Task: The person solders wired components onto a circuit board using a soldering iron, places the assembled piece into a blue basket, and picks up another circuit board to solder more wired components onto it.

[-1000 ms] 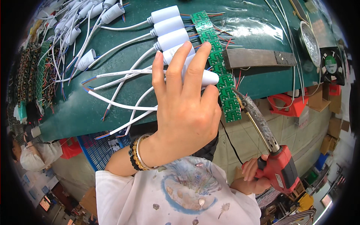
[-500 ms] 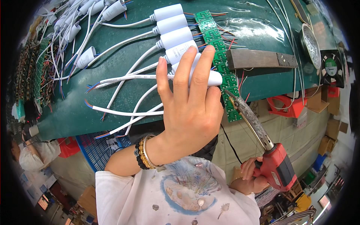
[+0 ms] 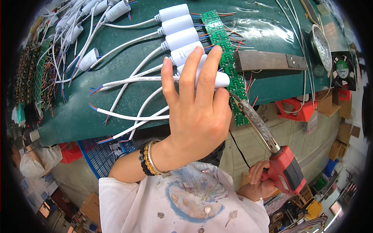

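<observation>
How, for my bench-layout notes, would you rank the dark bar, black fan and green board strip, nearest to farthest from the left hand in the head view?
1. Green board strip: just right of the left hand.
2. Dark bar: upper right, beyond the strip.
3. Black fan: far right, beyond the bar.

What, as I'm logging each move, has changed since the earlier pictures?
The tip of the soldering iron moved left across the green board strip, near the left hand. One loose white cable shifted toward the near edge of the table. No hold visibly changed: the right hand still grips the iron; the fan stayed put.
</observation>
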Demonstrator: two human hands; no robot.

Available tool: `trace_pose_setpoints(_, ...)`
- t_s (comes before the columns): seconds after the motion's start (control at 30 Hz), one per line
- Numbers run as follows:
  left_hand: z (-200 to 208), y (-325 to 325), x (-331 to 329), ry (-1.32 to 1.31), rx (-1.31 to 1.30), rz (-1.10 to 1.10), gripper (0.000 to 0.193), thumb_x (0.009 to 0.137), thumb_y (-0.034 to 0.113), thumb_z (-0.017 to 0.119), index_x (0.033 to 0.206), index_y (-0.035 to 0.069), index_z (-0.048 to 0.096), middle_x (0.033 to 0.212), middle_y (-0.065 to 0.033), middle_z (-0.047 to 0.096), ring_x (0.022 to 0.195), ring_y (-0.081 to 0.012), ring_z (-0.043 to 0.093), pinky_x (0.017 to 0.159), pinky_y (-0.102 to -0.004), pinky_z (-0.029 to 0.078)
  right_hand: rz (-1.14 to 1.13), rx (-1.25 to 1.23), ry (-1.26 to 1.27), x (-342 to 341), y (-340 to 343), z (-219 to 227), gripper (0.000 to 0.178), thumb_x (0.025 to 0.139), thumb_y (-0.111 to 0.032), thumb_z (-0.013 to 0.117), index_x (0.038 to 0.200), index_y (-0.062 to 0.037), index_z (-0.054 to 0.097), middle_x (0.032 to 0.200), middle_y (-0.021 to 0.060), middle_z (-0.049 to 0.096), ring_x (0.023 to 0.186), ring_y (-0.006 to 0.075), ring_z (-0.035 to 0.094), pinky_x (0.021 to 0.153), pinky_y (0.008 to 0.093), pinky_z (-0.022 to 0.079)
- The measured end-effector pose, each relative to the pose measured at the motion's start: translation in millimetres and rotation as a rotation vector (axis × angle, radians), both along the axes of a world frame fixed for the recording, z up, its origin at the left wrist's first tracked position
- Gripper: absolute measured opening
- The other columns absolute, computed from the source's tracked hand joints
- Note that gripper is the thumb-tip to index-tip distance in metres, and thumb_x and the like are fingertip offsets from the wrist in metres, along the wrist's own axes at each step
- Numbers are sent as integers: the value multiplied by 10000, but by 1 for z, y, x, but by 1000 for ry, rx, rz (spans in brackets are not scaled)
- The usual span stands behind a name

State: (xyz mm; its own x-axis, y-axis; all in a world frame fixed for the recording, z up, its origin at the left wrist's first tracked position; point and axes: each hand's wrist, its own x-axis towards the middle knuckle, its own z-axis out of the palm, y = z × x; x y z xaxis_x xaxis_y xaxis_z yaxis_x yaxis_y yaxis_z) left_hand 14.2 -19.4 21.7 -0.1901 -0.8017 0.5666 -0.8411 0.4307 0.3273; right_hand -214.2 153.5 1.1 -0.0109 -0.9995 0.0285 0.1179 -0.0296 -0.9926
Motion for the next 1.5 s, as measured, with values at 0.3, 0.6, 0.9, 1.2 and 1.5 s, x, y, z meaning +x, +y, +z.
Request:
trace_pose_setpoints(0.3, 5, 1, 1, -7, 43, -12, 111, 698, 59, 632, 649, -24, 578, 1343, -235, 534, 1279, -414, 471, 1072, -692, 256, 47, 197, -99, -25, 17, -4, 480, 918, -489, 631, 737, -61, 511, 576, 4, 496, 467, 164, 467, 507, 287, 395)
trace_pose_setpoints(0.6, 3, 0, 1, -19, 32, -8, 102, 703, 65, 636, 660, -17, 592, 1341, -222, 535, 1279, -408, 471, 1073, -687, 257, 15, 24, 19, 5, -5, 10, 468, 900, -458, 685, 822, -27, 521, 567, 29, 517, 501, 149, 532, 536, 278, 436)
trace_pose_setpoints(0.9, 4, 0, 2, -10, 40, -11, 104, 703, 68, 645, 658, -7, 590, 1344, -217, 532, 1282, -405, 470, 1073, -682, 253, 98, -94, 35, 3, -12, 9, 786, 870, -566, 679, 1285, 71, 481, 536, 30, 516, 422, 134, 473, 469, 280, 400)
trace_pose_setpoints(1.2, 6, 1, 1, -8, 55, -12, 115, 709, 69, 651, 654, -8, 587, 1347, -222, 531, 1281, -412, 469, 1076, -683, 240, -68, -81, -134, 6, -4, -2, 781, 873, -557, 686, 1280, 75, 473, 523, 30, 510, 421, 139, 471, 461, 285, 387)
trace_pose_setpoints(1.5, 10, 4, 5, -69, 133, -35, 100, 716, 53, 687, 771, 40, 605, 1418, -220, 477, 1330, -435, 402, 1092, -667, 209, -31, -117, -166, 19, -21, 7, 756, 891, -548, 677, 1269, 67, 454, 509, 27, 507, 413, 140, 465, 453, 289, 395)
